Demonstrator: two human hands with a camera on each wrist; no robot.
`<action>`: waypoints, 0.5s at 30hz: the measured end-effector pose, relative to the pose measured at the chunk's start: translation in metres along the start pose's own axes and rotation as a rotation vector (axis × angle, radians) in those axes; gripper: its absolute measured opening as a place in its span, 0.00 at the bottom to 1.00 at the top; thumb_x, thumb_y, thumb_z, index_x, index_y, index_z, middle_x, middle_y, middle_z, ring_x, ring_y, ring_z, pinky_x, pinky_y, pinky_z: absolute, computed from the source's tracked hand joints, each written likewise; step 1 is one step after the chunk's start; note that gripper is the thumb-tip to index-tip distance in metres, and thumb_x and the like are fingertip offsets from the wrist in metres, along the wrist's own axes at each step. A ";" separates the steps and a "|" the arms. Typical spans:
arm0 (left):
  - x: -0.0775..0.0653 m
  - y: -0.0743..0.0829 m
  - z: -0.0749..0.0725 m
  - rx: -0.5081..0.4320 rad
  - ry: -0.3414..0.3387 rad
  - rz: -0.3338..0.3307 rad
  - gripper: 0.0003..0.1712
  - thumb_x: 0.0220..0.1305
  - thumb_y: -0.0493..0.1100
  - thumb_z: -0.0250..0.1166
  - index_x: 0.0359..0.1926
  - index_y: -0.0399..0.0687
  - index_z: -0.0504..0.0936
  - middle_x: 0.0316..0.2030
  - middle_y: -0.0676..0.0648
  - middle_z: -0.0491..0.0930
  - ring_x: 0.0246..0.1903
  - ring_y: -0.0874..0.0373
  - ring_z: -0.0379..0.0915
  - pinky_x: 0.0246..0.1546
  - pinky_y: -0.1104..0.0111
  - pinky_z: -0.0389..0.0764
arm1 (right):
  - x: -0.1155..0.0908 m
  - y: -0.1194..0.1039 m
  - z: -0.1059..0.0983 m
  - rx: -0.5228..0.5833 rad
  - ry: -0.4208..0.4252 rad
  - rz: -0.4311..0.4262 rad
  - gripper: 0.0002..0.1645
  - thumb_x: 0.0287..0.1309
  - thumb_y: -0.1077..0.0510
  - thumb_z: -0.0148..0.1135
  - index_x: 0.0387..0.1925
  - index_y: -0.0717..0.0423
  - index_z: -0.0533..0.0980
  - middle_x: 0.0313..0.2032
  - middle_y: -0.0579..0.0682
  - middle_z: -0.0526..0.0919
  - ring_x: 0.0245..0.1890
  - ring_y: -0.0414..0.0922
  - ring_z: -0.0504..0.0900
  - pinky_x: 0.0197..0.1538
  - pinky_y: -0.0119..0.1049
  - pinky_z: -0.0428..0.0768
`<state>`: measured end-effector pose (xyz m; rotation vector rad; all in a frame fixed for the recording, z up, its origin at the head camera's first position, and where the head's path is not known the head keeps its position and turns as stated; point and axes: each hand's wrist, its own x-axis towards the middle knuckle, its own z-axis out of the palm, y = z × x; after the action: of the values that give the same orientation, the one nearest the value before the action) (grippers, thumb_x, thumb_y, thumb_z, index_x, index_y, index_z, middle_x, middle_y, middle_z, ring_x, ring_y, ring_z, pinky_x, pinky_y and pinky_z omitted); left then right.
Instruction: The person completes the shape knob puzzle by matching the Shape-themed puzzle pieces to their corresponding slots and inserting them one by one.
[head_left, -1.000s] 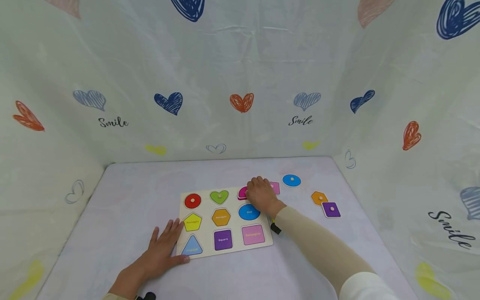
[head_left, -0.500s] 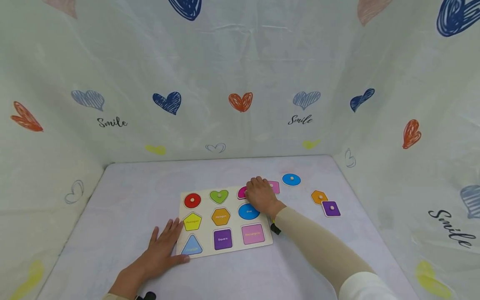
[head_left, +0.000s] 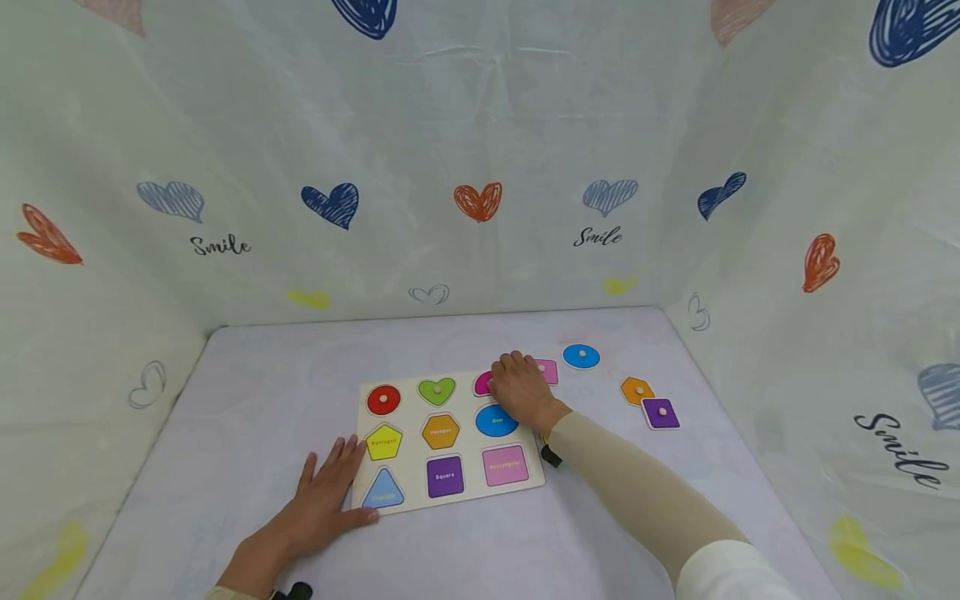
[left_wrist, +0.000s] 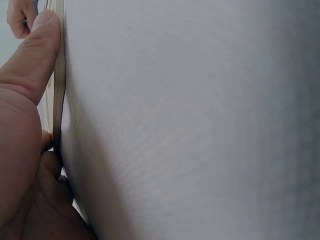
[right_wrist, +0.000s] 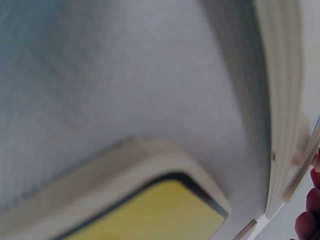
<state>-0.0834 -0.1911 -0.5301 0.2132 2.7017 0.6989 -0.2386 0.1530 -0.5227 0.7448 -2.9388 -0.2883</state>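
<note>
A cream wooden shape-puzzle board [head_left: 408, 475] lies on the table with coloured shapes. My left hand [head_left: 318, 504] spreads flat at its lower left corner, thumb along the front edge and fingertips by the left edge. Its thumb [left_wrist: 35, 60] shows against the board's side in the left wrist view. At the upper right corner my right hand [head_left: 522, 390] curls its fingers over a magenta puzzle piece [head_left: 482, 384], seemingly pinching it; the knob is hidden. A red circle piece [head_left: 383, 400] and a green heart piece [head_left: 437, 392] sit in the top row.
Loose knobbed pieces lie right of the board: a pink rectangle [head_left: 550, 372], a blue oval [head_left: 581, 357], an orange hexagon [head_left: 634, 389] and a purple square [head_left: 661, 413] overlapping it. A yellow piece [right_wrist: 165, 210] lies under the right wrist. Heart-printed cloth walls surround the table.
The magenta piece showed a doubled lower edge one second ago and now looks flush with its place. Both hands keep their positions; the head view has shifted slightly.
</note>
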 end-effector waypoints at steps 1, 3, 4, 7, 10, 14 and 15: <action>0.000 0.000 0.000 0.001 0.001 -0.001 0.73 0.48 0.66 0.80 0.85 0.46 0.51 0.85 0.38 0.45 0.84 0.34 0.28 0.77 0.41 0.12 | 0.000 0.000 0.000 0.001 0.003 -0.001 0.24 0.78 0.43 0.58 0.57 0.57 0.79 0.49 0.52 0.83 0.52 0.48 0.78 0.61 0.44 0.82; 0.000 0.000 0.000 0.001 0.005 0.000 0.73 0.48 0.66 0.80 0.85 0.46 0.51 0.85 0.38 0.45 0.84 0.34 0.28 0.77 0.41 0.13 | 0.000 0.000 0.000 0.005 0.008 -0.001 0.23 0.78 0.43 0.58 0.57 0.58 0.79 0.49 0.52 0.83 0.52 0.48 0.78 0.61 0.44 0.82; 0.000 0.000 0.000 0.003 0.006 0.000 0.72 0.48 0.66 0.80 0.85 0.46 0.51 0.85 0.38 0.45 0.84 0.34 0.28 0.77 0.41 0.13 | 0.000 0.000 0.000 0.006 0.010 0.000 0.23 0.78 0.43 0.58 0.57 0.57 0.79 0.49 0.52 0.83 0.52 0.48 0.78 0.61 0.44 0.82; 0.000 -0.001 0.001 0.006 0.006 -0.001 0.72 0.48 0.66 0.80 0.85 0.46 0.51 0.85 0.38 0.45 0.84 0.35 0.28 0.77 0.41 0.13 | 0.000 -0.001 0.000 0.007 0.011 0.002 0.23 0.78 0.43 0.58 0.57 0.58 0.79 0.49 0.52 0.83 0.52 0.48 0.78 0.61 0.44 0.82; 0.001 -0.001 0.001 0.006 0.006 0.000 0.73 0.48 0.66 0.80 0.85 0.46 0.51 0.85 0.38 0.45 0.84 0.35 0.28 0.77 0.41 0.12 | 0.000 -0.002 0.000 0.011 0.013 0.002 0.23 0.78 0.43 0.58 0.57 0.58 0.79 0.48 0.52 0.83 0.51 0.48 0.78 0.60 0.44 0.82; 0.001 -0.002 0.002 0.006 0.004 -0.002 0.73 0.47 0.67 0.80 0.85 0.47 0.50 0.85 0.39 0.44 0.84 0.35 0.28 0.76 0.41 0.11 | 0.000 -0.003 0.001 0.015 0.010 0.002 0.23 0.78 0.44 0.58 0.57 0.58 0.79 0.49 0.53 0.83 0.51 0.49 0.78 0.60 0.44 0.82; 0.001 -0.002 0.002 0.006 0.004 -0.001 0.73 0.47 0.67 0.80 0.85 0.47 0.50 0.85 0.39 0.44 0.84 0.35 0.28 0.76 0.41 0.11 | 0.000 -0.003 0.001 0.016 0.010 0.002 0.23 0.78 0.44 0.58 0.57 0.58 0.79 0.49 0.53 0.83 0.52 0.49 0.78 0.60 0.44 0.82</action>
<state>-0.0835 -0.1913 -0.5333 0.2116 2.7078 0.6911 -0.2378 0.1507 -0.5240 0.7429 -2.9361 -0.2609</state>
